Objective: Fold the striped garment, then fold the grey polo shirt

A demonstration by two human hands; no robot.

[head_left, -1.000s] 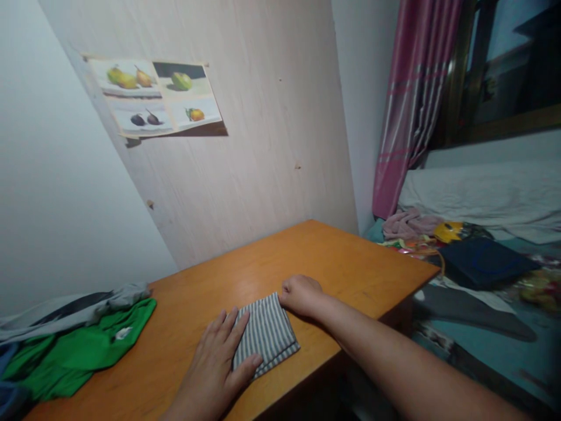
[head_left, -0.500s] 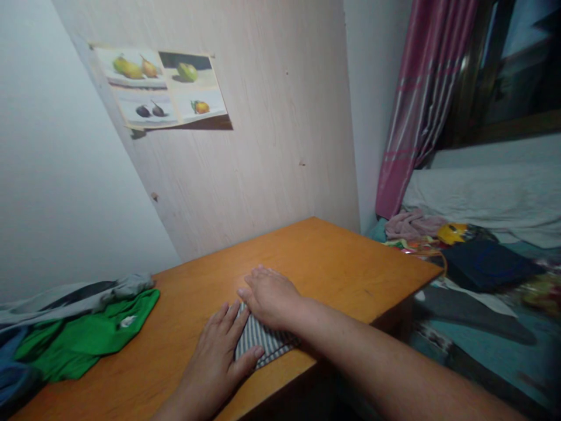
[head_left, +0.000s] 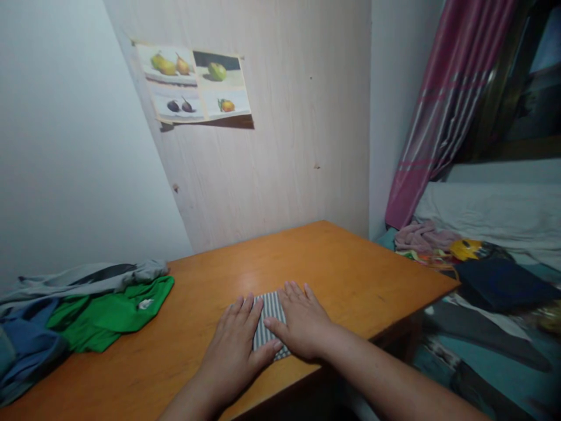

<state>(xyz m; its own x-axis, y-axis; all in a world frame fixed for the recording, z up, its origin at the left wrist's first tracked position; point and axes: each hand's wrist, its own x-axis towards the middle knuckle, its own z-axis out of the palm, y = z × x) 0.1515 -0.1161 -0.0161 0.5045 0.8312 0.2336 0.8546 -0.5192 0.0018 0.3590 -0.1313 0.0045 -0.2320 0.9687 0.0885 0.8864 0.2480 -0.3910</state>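
A grey-and-white striped cloth [head_left: 269, 318], folded into a small flat shape, lies on the orange-brown wooden table [head_left: 350, 263] near its front edge. My left hand [head_left: 239, 339] rests flat on the left side of the cloth, fingers stretched out. On the right side, my right hand [head_left: 303, 321] presses flat with its fingers extended and its thumb pointing toward the left hand. Both palms hide parts of the cloth, and only the strip between them shows.
At the table's left lie a green garment [head_left: 109, 313], a grey garment [head_left: 96, 278] and a blue garment [head_left: 30, 330]. A fruit poster [head_left: 197, 85] hangs on the back panel. Right of the table, a dark blue item [head_left: 504, 283] and other clutter lie below the pink curtain [head_left: 433, 117].
My right hand has slid from the cloth's far part to its right side, uncovering more stripes at the far edge. The left hand stays on the cloth. The camera view has shifted slightly left.
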